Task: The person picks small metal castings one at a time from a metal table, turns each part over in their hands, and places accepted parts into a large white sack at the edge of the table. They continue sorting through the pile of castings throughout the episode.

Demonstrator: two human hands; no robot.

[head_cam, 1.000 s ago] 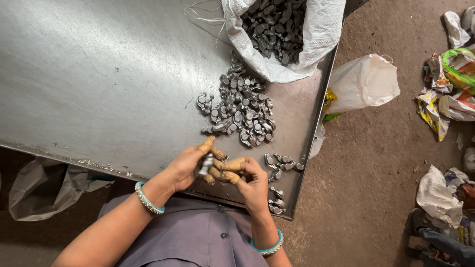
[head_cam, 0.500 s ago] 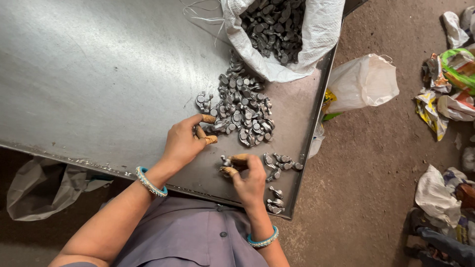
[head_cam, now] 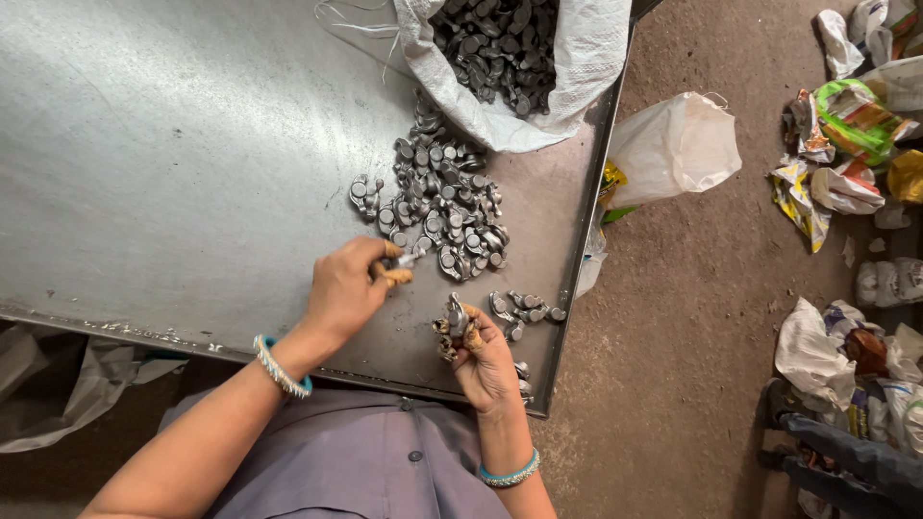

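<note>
A pile of small grey metal parts lies on the metal table, spilling from a white woven sack full of the same parts. My left hand reaches to the near edge of the pile, its taped fingertips pinching a small metal piece. Closer to me, my right hand is closed around a grey metal part held upright. A few separate parts lie just right of that hand.
The table's raised right edge runs near my right hand. On the dirt floor beyond it stand a white plastic bag and several crumpled wrappers and bags. A grey bag sits under the table at left.
My hands, together near the table's front edge a second ago, have separated. The left hand has gone out to the pile and pinched a piece; the right stays near, holding a part.
</note>
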